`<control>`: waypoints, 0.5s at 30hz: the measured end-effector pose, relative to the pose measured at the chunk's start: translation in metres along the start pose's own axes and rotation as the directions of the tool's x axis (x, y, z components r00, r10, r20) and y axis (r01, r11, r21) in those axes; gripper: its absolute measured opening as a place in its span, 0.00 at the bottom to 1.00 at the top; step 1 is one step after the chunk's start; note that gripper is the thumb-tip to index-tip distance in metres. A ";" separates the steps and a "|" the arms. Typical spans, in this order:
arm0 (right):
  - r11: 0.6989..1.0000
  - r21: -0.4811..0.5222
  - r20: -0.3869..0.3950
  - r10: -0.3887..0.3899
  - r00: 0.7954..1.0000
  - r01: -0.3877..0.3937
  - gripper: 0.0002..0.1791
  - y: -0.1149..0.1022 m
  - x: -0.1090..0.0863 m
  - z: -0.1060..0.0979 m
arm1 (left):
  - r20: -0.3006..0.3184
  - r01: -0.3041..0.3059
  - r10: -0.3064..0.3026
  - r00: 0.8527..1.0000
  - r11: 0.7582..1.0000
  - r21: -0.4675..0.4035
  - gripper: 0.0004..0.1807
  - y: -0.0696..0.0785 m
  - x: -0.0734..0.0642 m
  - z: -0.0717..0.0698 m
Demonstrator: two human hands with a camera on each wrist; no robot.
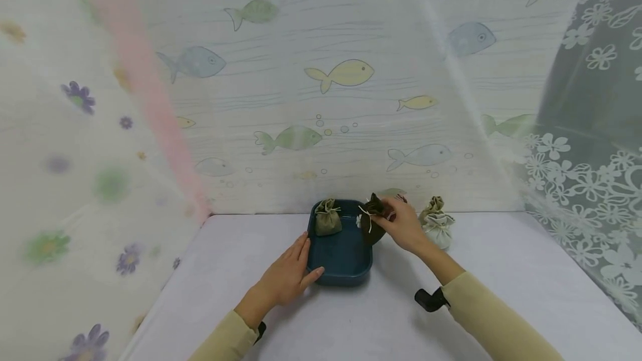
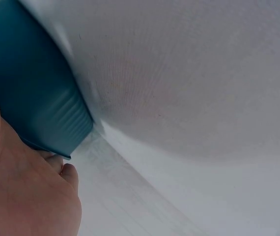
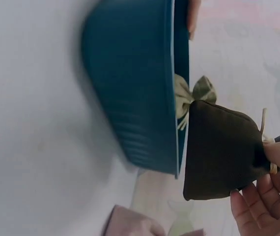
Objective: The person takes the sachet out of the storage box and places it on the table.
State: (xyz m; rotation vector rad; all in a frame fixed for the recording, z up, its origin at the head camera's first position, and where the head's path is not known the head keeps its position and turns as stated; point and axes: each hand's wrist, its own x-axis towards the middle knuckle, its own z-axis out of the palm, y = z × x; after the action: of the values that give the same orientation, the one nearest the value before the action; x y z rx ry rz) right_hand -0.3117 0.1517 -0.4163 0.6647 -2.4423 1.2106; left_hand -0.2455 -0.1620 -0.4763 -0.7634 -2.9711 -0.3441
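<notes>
A dark brown drawstring pouch (image 1: 372, 231) hangs at the right rim of a blue rectangular tray (image 1: 338, 279). My right hand (image 1: 403, 226) pinches that pouch near its tied neck; in the right wrist view the pouch's body (image 3: 221, 152) is just outside the rim, above table level. Inside the tray, at its back left, stands an olive drawstring pouch (image 1: 328, 223). My left hand (image 1: 285, 278) rests with extended fingers along the tray's left side, thumb at the front rim. The left wrist view shows the palm (image 2: 27, 191) beside the tray wall (image 2: 37, 73).
Right of the tray, a pale grey-green pouch (image 1: 439, 232) stands before an olive-brown pouch (image 1: 435, 205). A mauve cloth item (image 3: 130, 223) shows partly in the right wrist view. White cloth covers the table (image 1: 210, 272); a fish-patterned curtain (image 1: 281, 177) hangs behind.
</notes>
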 end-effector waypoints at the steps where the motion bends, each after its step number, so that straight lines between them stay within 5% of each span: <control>1: 1.000 0.000 -0.004 0.003 1.000 -0.003 0.15 0.002 -0.001 -0.001 | -0.002 -0.003 0.003 1.000 1.000 -0.001 0.50 0.000 0.000 0.000; 15: 0.995 -0.063 -0.060 0.077 0.995 -0.081 0.14 0.028 -0.020 -0.015 | -0.016 -0.008 0.007 1.000 1.000 -0.004 0.51 -0.007 0.000 0.009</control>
State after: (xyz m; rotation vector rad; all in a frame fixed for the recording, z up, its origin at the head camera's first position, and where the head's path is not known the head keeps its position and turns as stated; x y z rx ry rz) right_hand -0.3089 0.1837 -0.4351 0.5121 -2.4695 1.1576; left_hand -0.2493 -0.1660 -0.4863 -0.7680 -2.9524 -0.3543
